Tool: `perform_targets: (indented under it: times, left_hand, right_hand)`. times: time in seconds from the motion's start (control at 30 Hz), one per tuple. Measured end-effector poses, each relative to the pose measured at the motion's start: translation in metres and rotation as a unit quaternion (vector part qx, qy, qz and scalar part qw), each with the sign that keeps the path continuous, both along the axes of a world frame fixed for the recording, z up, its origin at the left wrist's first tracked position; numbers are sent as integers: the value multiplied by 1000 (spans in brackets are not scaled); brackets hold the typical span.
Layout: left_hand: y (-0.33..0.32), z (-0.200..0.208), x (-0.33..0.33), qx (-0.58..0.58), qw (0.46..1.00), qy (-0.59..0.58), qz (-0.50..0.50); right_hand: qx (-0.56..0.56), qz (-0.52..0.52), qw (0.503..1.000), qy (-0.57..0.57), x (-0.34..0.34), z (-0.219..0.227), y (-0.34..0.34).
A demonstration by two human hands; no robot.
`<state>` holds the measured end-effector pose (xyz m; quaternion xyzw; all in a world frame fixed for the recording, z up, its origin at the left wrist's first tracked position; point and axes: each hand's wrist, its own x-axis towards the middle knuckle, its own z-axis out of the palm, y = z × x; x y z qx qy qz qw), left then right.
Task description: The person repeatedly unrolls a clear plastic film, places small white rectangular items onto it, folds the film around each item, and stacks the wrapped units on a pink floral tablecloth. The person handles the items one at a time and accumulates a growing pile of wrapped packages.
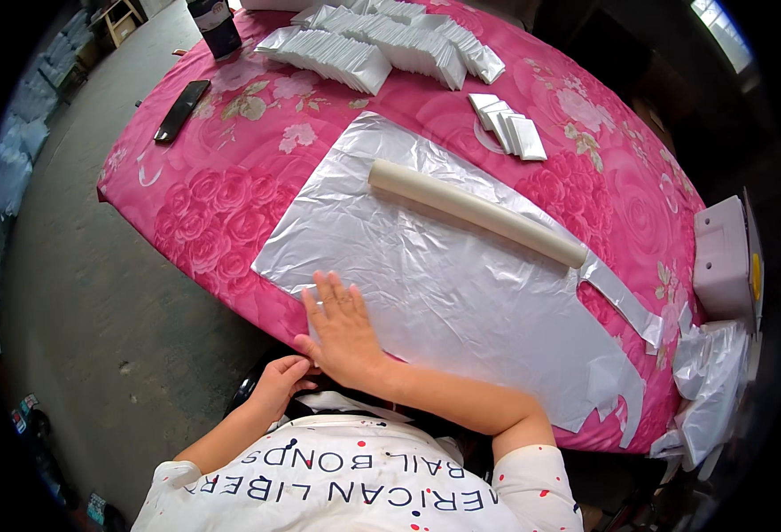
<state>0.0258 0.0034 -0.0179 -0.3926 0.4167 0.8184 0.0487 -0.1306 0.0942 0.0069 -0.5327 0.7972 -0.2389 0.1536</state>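
Observation:
A large silvery-white plastic film sheet (pixel 461 293) lies spread over the near part of the table, with small creases. Flat on its near left part rests my right hand (pixel 342 328), fingers spread, the arm reaching across from the right. Just off the table's near edge, beside the right wrist, is my left hand (pixel 280 386). Its fingers are curled together, and whatever they may hold is hidden. A long beige tube (pixel 479 213) lies slantwise on top of the sheet. At the sheet's right end are a cut strip (pixel 621 301) and a torn-looking corner.
The table has a pink floral cloth (pixel 222 204). Rows of folded silvery packets (pixel 390 44) stand at the back, with a few more packets (pixel 510 129) nearer. A phone (pixel 181 112) and dark cup (pixel 216 31) lie left. A pale box (pixel 726 257) and crumpled film (pixel 710 381) are right.

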Motion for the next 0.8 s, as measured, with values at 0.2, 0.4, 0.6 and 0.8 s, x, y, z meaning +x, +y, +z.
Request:
perform_targets:
  times: [0.2,0.4,0.6,0.8]
  left_hand:
    - [-11,12,-3,-322,929,-10,-180]
    - [-4,66,-45,-640,706,168,-254]
    - [-12,109,-92,-675,660,300,-137]
    - [7,173,-133,-369,733,538,-193]
  right_hand:
    - [-38,71,997,-21,8,15,8]
    - [-90,153,982,-63,-31,28,34]
    - [-175,4,976,-132,-127,55,46]
    - [-388,-370,808,-244,-312,29,67]
